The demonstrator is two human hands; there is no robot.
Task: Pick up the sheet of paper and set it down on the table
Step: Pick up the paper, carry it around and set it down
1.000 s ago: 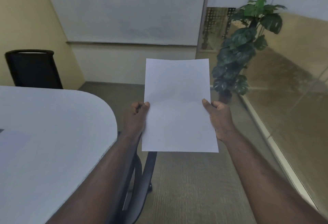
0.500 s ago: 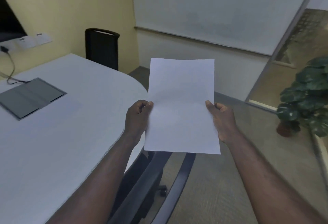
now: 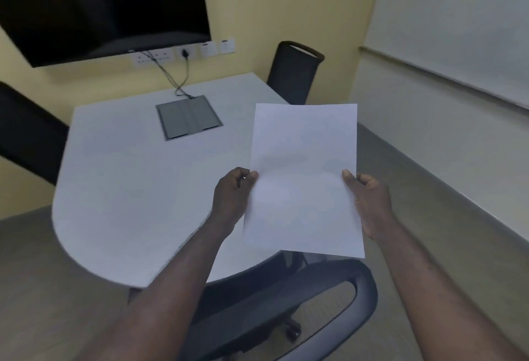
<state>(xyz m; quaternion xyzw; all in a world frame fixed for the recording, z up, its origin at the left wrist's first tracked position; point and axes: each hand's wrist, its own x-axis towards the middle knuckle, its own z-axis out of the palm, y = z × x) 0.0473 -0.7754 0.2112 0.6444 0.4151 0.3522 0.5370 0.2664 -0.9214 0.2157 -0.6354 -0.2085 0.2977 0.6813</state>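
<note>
White and blank, the sheet of paper (image 3: 303, 180) is held up in the air between the two hands, its long sides upright and its lower edge nearest the person. The left hand (image 3: 232, 200) pinches the left edge about halfway down, thumb on the facing side and curled fingers behind; the right hand (image 3: 369, 203) pinches the right edge at the same height in the same way. Behind and to the left of the left hand lies the pale grey table (image 3: 128, 189), its rounded end below the left forearm, and the sheet is off its surface. Beyond the left hand, a grey cable box (image 3: 189, 120) is set into the tabletop, with cables (image 3: 174, 77) running from it up to wall sockets under a dark screen (image 3: 103, 6). A black chair (image 3: 292, 74) stands past the top of the sheet, and another dark chair (image 3: 286, 303) sits below both wrists.
</note>
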